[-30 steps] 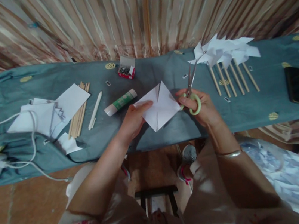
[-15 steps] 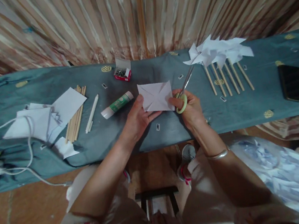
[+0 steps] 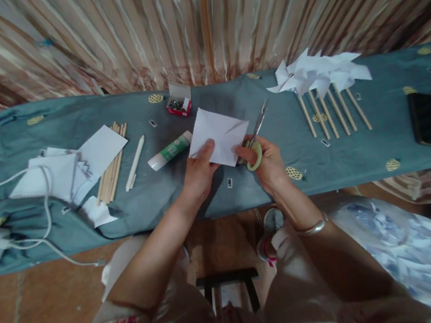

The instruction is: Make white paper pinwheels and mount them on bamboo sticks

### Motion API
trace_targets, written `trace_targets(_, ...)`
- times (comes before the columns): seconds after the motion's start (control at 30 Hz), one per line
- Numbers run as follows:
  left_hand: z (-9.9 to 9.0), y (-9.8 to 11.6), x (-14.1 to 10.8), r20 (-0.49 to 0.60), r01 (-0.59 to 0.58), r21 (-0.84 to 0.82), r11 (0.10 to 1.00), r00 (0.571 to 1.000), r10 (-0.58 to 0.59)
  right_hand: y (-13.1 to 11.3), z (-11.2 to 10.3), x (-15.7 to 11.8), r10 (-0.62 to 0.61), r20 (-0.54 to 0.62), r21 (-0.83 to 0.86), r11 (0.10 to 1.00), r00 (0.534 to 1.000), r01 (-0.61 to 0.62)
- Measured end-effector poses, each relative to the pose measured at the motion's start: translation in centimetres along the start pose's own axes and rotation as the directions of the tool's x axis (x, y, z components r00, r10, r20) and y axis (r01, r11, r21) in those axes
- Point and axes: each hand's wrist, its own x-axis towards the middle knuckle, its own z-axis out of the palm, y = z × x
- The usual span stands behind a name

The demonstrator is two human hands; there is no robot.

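Observation:
A square sheet of white paper (image 3: 217, 134) with cuts running in from its corners is held above the table, tilted so one corner points away from me. My left hand (image 3: 201, 172) pinches its near left edge, thumb on top. With my right hand (image 3: 265, 162) I hold a pair of scissors (image 3: 253, 150) by the yellow-green handles, the blades pointing up and away to the right. My right thumb also touches the paper's lower right corner. A glue stick (image 3: 171, 151) lies on the cloth just left of the paper.
On the cloth-covered table (image 3: 222, 204) lie paper pinwheels (image 3: 320, 76) on sticks, a phone (image 3: 430, 120), a box of pins (image 3: 179, 102), a white pen (image 3: 135, 163), wooden sticks (image 3: 113, 172) and paper sheets (image 3: 54, 176). A white cable (image 3: 49, 231) runs along the left; a plastic bag (image 3: 410, 256) sits below right.
The paper has been turned from lying square to a diamond-like tilt. My left hand's grip has shifted along its near edge, and my right hand with the scissors has moved slightly left.

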Motion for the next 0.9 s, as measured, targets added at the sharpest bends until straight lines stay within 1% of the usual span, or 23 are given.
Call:
trace_targets(0.07, -0.1, 0.5, 0.2, 0.003, -0.001, -0.026, 1.000, 1.000, 0.001, -0.3, -0.1, -0.3, 0.038, 0.061, -0.020, 0.999, 0.997, -0.037)
trace_targets(0.17, -0.4, 1.4, 0.7, -0.046, -0.006, -0.037, 0.999, 0.999, 0.004, -0.8, -0.6, -1.0, 0.103, 0.155, -0.067, 0.993, 0.982, -0.094)
trace_targets(0.23, -0.5, 2.0, 0.9, -0.074, 0.004, -0.031, 1.000, 0.997, -0.006, -1.2, -1.1, -1.4, 0.139, 0.233, -0.113, 0.987, 0.963, -0.115)
trace_targets(0.3, -0.5, 2.5, 1.1, -0.089, 0.012, -0.026, 1.000, 0.996, -0.014, -1.6, -1.6, -1.7, 0.183, 0.343, -0.180, 0.976, 0.921, -0.127)
trace_targets(0.37, -0.5, 2.9, 1.3, -0.103, 0.022, -0.030, 0.999, 0.994, -0.025, -1.9, -2.1, -1.9, 0.243, 0.442, -0.254, 0.957, 0.863, -0.139)
trace_targets(0.47, -0.5, 3.4, 1.4, -0.111, 0.037, -0.042, 0.998, 0.993, -0.041, -2.1, -2.5, -2.1, 0.303, 0.538, -0.311, 0.939, 0.787, -0.148)
trace_targets(0.57, -0.4, 3.4, 1.3, -0.088, 0.059, -0.038, 0.998, 0.994, -0.062, -2.1, -2.6, -2.2, 0.342, 0.576, -0.367, 0.920, 0.742, -0.138)
trace_targets(0.63, -0.3, 3.4, 1.2, -0.079, 0.081, -0.032, 0.996, 0.993, -0.083, -2.2, -2.6, -2.2, 0.349, 0.586, -0.399, 0.910, 0.731, -0.115)
trace_targets(0.73, -0.1, 3.3, 1.0, -0.068, 0.111, -0.014, 0.994, 0.991, -0.111, -2.3, -2.5, -2.2, 0.347, 0.583, -0.422, 0.902, 0.735, -0.092)
trace_targets(0.9, 0.3, 3.1, 0.8, -0.061, 0.137, -0.002, 0.991, 0.989, -0.137, -2.3, -2.3, -2.2, 0.349, 0.570, -0.433, 0.897, 0.744, -0.088)
